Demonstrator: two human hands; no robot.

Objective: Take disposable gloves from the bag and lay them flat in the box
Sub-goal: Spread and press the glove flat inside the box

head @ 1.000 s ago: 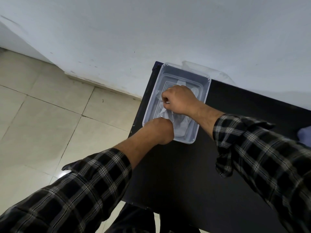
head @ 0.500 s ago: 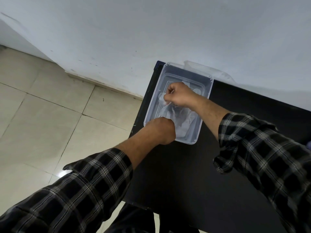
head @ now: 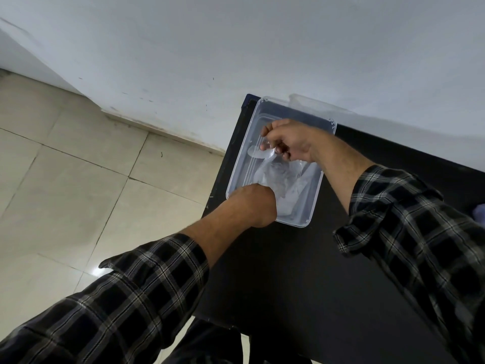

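From the head camera, a clear plastic box (head: 312, 206) is sitting on the far left corner of a black table (head: 301, 271), and a thin transparent glove (head: 282, 177) is lying crumpled inside it. The right hand (head: 288, 139) is hovering over the box's far half, its fingertips (head: 265, 147) pinching the glove's far end, while the left hand (head: 256, 206) is resting curled at the box's near left corner, pressing on the glove's near end, its fingers hidden under the knuckles.
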